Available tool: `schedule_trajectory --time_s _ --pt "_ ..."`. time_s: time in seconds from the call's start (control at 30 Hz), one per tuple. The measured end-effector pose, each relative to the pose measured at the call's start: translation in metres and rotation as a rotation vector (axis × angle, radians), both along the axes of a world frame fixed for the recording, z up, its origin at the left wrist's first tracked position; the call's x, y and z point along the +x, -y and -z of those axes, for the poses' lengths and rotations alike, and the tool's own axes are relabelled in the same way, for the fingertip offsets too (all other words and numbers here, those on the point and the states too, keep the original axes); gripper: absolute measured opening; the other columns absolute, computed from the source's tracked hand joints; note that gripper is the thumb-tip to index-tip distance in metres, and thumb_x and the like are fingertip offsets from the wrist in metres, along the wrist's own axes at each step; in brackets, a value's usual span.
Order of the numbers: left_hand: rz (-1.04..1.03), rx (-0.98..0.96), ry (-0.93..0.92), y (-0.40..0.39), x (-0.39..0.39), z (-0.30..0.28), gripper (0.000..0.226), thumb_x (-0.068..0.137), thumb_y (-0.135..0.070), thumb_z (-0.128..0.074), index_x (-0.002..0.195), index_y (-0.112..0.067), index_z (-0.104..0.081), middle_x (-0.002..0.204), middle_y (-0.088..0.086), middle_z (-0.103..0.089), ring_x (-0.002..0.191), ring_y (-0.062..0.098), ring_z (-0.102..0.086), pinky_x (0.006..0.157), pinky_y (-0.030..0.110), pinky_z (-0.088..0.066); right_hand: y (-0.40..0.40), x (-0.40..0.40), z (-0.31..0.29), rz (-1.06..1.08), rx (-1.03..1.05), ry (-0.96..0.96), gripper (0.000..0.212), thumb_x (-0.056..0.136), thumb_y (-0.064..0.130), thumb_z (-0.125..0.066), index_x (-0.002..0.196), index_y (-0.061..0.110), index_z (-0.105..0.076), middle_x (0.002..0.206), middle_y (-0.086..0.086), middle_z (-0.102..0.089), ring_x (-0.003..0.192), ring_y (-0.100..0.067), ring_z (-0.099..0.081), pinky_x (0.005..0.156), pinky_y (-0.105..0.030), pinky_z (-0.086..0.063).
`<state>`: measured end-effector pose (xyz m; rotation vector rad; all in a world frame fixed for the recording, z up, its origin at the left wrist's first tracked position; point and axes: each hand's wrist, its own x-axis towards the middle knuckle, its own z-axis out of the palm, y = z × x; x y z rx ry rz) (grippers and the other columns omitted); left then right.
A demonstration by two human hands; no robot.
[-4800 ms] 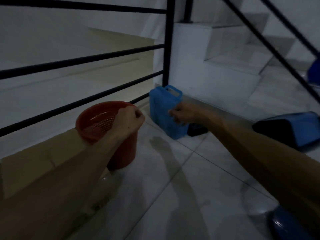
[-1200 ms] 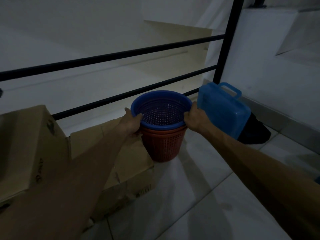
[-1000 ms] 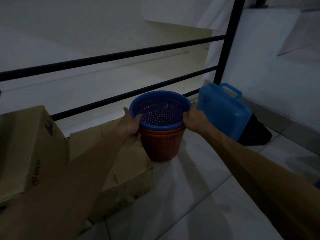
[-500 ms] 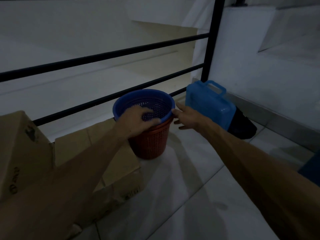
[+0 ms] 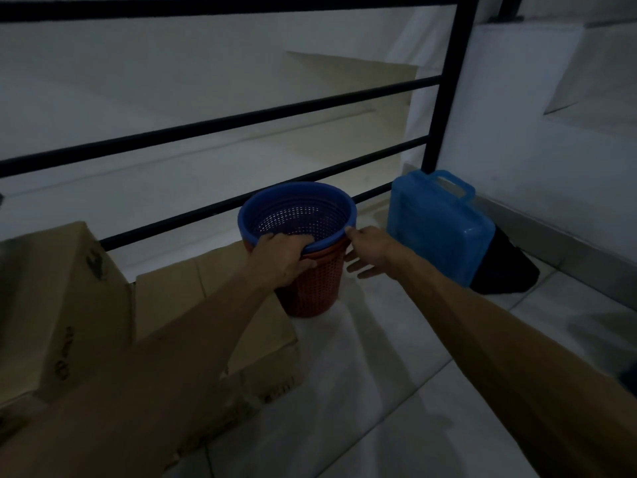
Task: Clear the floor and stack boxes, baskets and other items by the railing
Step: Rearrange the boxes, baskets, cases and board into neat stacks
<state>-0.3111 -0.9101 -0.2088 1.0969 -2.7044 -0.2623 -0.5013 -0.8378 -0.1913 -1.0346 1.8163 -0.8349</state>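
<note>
Head view: black metal railing [image 5: 262, 115] runs along the tiled floor's [image 5: 396, 391] far edge, with brown cardboard boxes [image 5: 58, 305] below it. Blue plastic carry case [image 5: 437, 229] stands right. Blue perforated basket [image 5: 296, 212] sits nested in red perforated basket [image 5: 312, 288]. Left hand [image 5: 281, 258] grips their rims; right hand [image 5: 368, 251] touches the blue rim, fingers relaxed.

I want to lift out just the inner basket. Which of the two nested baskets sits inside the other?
The blue perforated plastic basket is the inner one; its rim stands above the red perforated plastic basket, whose wall shows beneath it.
</note>
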Motion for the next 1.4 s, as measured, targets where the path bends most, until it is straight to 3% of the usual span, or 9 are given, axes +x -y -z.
schedule_trajectory --time_s 0.27,0.4,0.57,0.63,0.83,1.0,1.13,1.27,1.4 --pt "-0.033 -0.075 0.079 0.000 -0.012 -0.011 0.033 0.081 -0.052 -0.066 0.103 -0.027 -0.064 0.093 -0.006 -0.067 0.089 0.018 -0.064 0.087 0.039 -0.051 -0.010 -0.012 -0.002 -0.043 0.021 -0.073 0.056 0.105 0.050 -0.034 0.140 0.009 -0.047 0.124 -0.015 -0.064 0.097 -0.026 -0.070 0.090 -0.046 -0.058" --pt "-0.103 -0.212 -0.047 -0.012 -0.036 -0.021 0.049 0.080 -0.056 -0.068 0.112 -0.020 -0.062 0.106 0.002 -0.064 0.099 0.023 -0.058 0.087 0.040 -0.051 -0.027 -0.030 -0.020 -0.046 0.004 -0.123 0.053 0.106 0.044 -0.036 0.143 0.006 -0.044 0.121 -0.016 -0.066 0.095 -0.025 -0.071 0.088 -0.043 -0.058" --pt "-0.081 -0.250 -0.285 -0.047 -0.094 -0.032 0.031 0.091 -0.032 -0.063 0.114 -0.012 -0.060 0.111 0.008 -0.060 0.106 0.026 -0.051 0.087 0.045 -0.049 -0.075 -0.073 -0.042 -0.080 -0.148 -0.462 0.033 0.104 0.030 -0.046 0.100 0.005 -0.067 0.088 -0.005 -0.073 0.069 -0.007 -0.070 0.073 -0.026 -0.060" --pt "-0.032 -0.186 -0.378 -0.063 -0.123 -0.034 0.026 0.091 -0.029 -0.062 0.111 -0.013 -0.061 0.111 0.007 -0.061 0.108 0.025 -0.052 0.086 0.044 -0.050 -0.098 -0.096 -0.051 -0.030 -0.190 -0.618 0.035 0.100 0.025 -0.051 0.087 0.000 -0.070 0.078 -0.008 -0.074 0.068 -0.013 -0.071 0.073 -0.032 -0.060" --pt "0.061 0.160 -0.559 -0.130 -0.217 -0.043 0.012 0.091 -0.019 -0.063 0.093 -0.008 -0.068 0.090 0.000 -0.068 0.084 0.016 -0.060 0.071 0.030 -0.047 -0.193 -0.167 -0.083 0.163 -0.234 -0.893 0.026 0.096 0.020 -0.054 0.087 0.003 -0.072 0.083 -0.008 -0.073 0.072 -0.019 -0.068 0.064 -0.027 -0.054" --pt "0.227 0.470 -0.475 -0.213 -0.298 -0.042 0.013 0.093 -0.024 -0.065 0.088 -0.012 -0.070 0.087 0.001 -0.070 0.084 0.017 -0.064 0.071 0.028 -0.051 -0.278 -0.227 -0.091 0.439 -0.284 -1.035 0.022 0.095 0.025 -0.056 0.094 0.007 -0.068 0.088 -0.008 -0.071 0.080 -0.024 -0.065 0.069 -0.033 -0.051" --pt "0.215 1.099 -0.385 -0.278 -0.356 -0.042 0.023 0.090 -0.038 -0.069 0.089 -0.015 -0.064 0.091 0.007 -0.066 0.093 0.026 -0.068 0.088 0.037 -0.059 -0.338 -0.280 -0.084 0.757 -0.236 -0.997 0.029 0.094 0.035 -0.060 0.106 0.008 -0.061 0.102 -0.008 -0.065 0.090 -0.022 -0.059 0.072 -0.028 -0.039" --pt "0.156 1.473 -0.259 -0.315 -0.408 -0.036 0.091 0.079 -0.077 -0.060 0.147 -0.018 -0.045 0.141 0.013 -0.051 0.122 0.037 -0.055 0.099 0.043 -0.052 -0.386 -0.337 -0.055 1.025 -0.141 -0.819 0.061 0.090 0.049 -0.066 0.120 -0.003 -0.051 0.123 -0.023 -0.053 0.113 -0.036 -0.054 0.090 -0.037 -0.045" --pt "0.124 1.553 -0.195 -0.334 -0.443 -0.024 0.120 0.062 -0.090 -0.059 0.158 -0.027 -0.023 0.161 0.009 -0.029 0.143 0.043 -0.029 0.109 0.068 -0.031 -0.410 -0.382 -0.030 1.205 0.004 -0.485 0.111 0.075 0.087 -0.050 0.144 0.001 -0.037 0.144 -0.022 -0.045 0.130 -0.040 -0.047 0.108 -0.051 -0.042"
